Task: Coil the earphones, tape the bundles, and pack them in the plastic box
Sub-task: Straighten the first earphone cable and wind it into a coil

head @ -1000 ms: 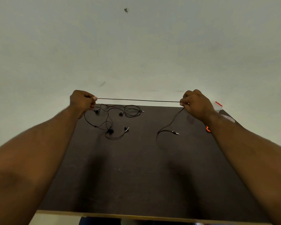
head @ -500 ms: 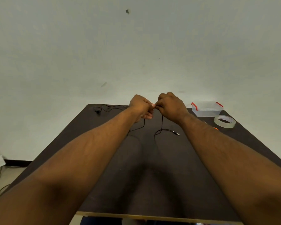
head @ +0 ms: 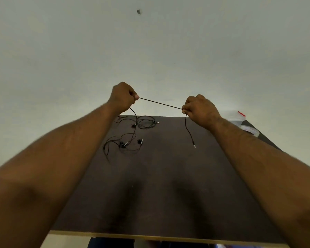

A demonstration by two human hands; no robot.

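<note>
Earphone cable (head: 160, 103) taut between left hand (head: 123, 96) and right hand (head: 199, 109), fingers of both pinching it; plug end (head: 193, 143) hanging above worktop (head: 168, 176)

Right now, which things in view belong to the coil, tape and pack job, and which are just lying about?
Part of the job:
- earphone cable, stretched between left hand and right hand
- loose earphones on the table
- tape roll
- plastic box

Just lying about:
- nothing else shows on the table; only a dark mark on the wall
</note>
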